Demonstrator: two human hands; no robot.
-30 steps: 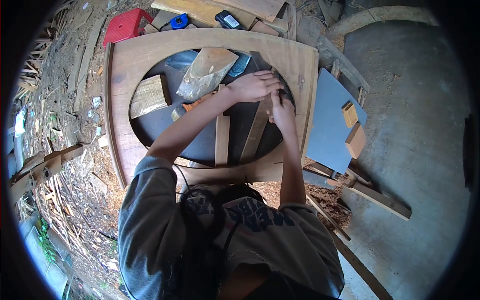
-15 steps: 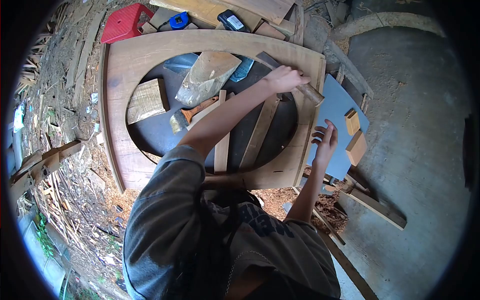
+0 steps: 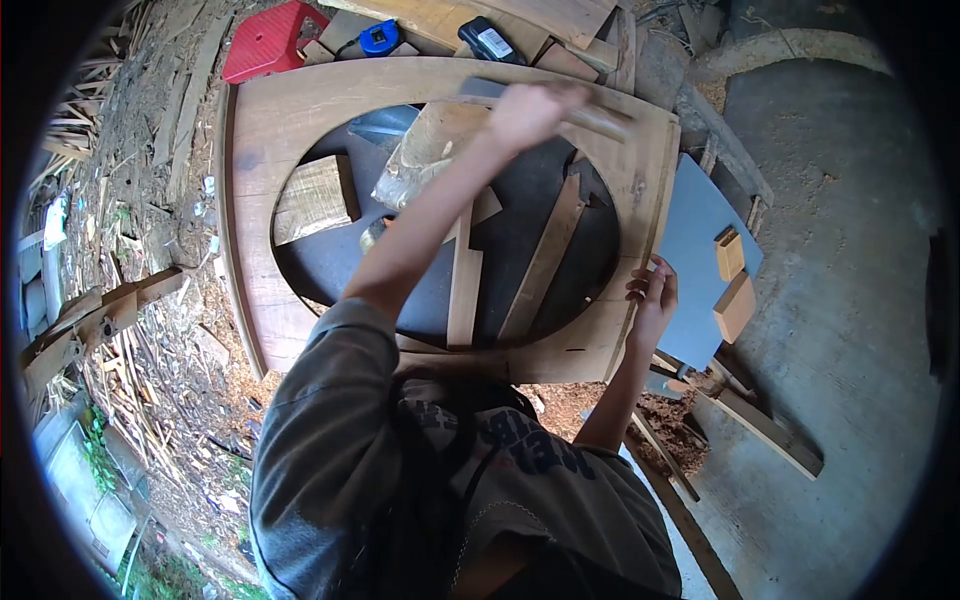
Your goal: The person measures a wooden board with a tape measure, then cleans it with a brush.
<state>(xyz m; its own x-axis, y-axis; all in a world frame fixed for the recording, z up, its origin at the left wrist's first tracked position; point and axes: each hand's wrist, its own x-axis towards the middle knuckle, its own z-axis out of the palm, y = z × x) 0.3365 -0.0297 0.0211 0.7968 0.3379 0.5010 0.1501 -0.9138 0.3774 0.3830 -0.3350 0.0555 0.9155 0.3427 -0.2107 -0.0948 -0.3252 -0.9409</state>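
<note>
My left hand is closed round a tool with a flat metal blade and a wooden handle, blurred by motion. It is above the far part of a large wooden panel with an oval opening. On the panel's right edge, the fingers of my right hand are curled over the rim. Within the oval lie a thick wood block, a cut log piece partly behind my left arm, and narrow wood strips on a dark surface.
A red plastic stool, a blue tape measure and a black device with a label are beyond the panel. To the right, a grey board carries two small wood blocks. Wood scraps litter the ground at left.
My left hand has moved left and away from me with the tool, which now lies more level. My right hand has come to the panel's edge. The whole view has shifted slightly.
</note>
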